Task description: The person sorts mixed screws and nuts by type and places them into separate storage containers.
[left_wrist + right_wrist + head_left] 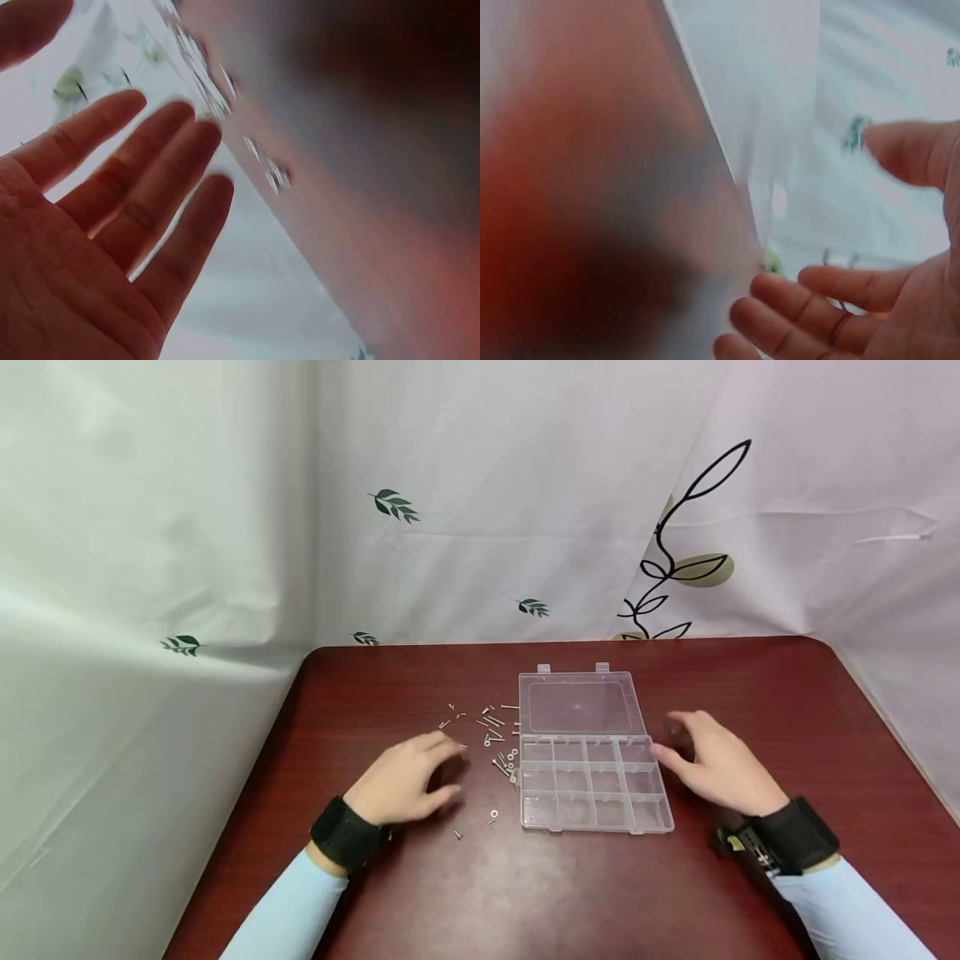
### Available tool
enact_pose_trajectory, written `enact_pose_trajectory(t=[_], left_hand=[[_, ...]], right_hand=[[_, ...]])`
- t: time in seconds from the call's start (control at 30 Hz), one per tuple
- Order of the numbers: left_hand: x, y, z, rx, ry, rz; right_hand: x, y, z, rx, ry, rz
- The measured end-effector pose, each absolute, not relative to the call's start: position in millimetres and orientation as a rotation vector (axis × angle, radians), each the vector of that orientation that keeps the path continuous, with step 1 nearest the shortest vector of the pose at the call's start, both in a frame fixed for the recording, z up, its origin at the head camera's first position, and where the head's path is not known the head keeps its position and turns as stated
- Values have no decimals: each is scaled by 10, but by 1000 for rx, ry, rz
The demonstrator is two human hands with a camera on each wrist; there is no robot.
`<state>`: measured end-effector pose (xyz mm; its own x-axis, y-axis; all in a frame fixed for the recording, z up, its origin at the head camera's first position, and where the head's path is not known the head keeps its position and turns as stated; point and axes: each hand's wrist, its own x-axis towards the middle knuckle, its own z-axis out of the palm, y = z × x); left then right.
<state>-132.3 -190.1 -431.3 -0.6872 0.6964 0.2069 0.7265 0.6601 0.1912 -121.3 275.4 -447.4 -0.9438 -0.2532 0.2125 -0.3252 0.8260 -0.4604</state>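
Our left hand (405, 778) and right hand (720, 766) hold nothing, fingers (161, 187) parted; we judge the box (585, 737) light, stiff, grippable by its edges (600, 829).

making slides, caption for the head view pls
Left hand near loose screws, right hand beside an open, clear compartment box.

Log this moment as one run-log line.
left hand: empty, beside small silver metal screws | right hand: empty, by right edge of clear plastic compartment box | clear lid: open | surface: dark red-brown table

The box (588, 766) looks clear plastic, the screws (500, 768) shiny metal, the table (570, 893) glossy wood.
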Motion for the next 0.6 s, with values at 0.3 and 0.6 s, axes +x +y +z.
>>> enact_pose_trajectory(t=[0.3, 0.6], left_hand=[[-877, -1776, -4386, -1490, -2634, -366], [-809, -1692, -4518, -1524, -2563, -248]], right_hand=[[-905, 2649, -4587, 407, -2911, 907], [-901, 2610, -4701, 463, -2805, 908]])
